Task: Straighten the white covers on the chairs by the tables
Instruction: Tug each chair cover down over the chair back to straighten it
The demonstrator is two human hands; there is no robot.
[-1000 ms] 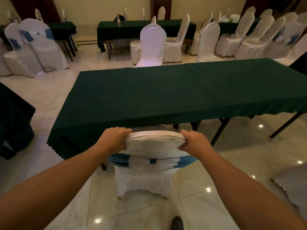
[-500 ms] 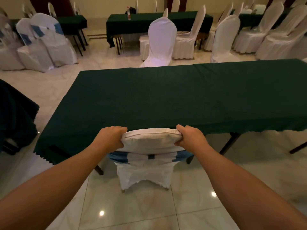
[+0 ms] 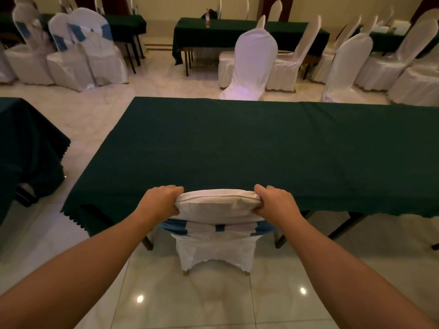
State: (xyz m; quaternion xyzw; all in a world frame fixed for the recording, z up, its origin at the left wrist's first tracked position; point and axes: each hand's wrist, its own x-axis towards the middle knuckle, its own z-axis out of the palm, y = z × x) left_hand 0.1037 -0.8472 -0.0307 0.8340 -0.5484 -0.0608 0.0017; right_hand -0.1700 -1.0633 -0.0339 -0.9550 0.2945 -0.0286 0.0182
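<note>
Left hand (image 3: 159, 202) and right hand (image 3: 275, 202) each clamp a top corner of the white cover (image 3: 217, 206), fingers curled over its piped, rounded edge. Cloth looks soft, slightly creased. The covered chair (image 3: 215, 250) is pushed against the near edge of the table (image 3: 261, 148); a blue sash (image 3: 219, 228) bands its back. The table wears a matte dark-green cloth with a scalloped hem. Beyond the table, a smooth white-covered chair (image 3: 253, 60). Glossy pale tile floor (image 3: 190, 302) below.

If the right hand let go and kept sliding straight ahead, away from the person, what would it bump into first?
Probably the green tablecloth. The right hand grips the white chair cover at the table's near edge, so the cloth lies just ahead. Whether the hand would hit its edge or skim over the top is unclear.
</note>
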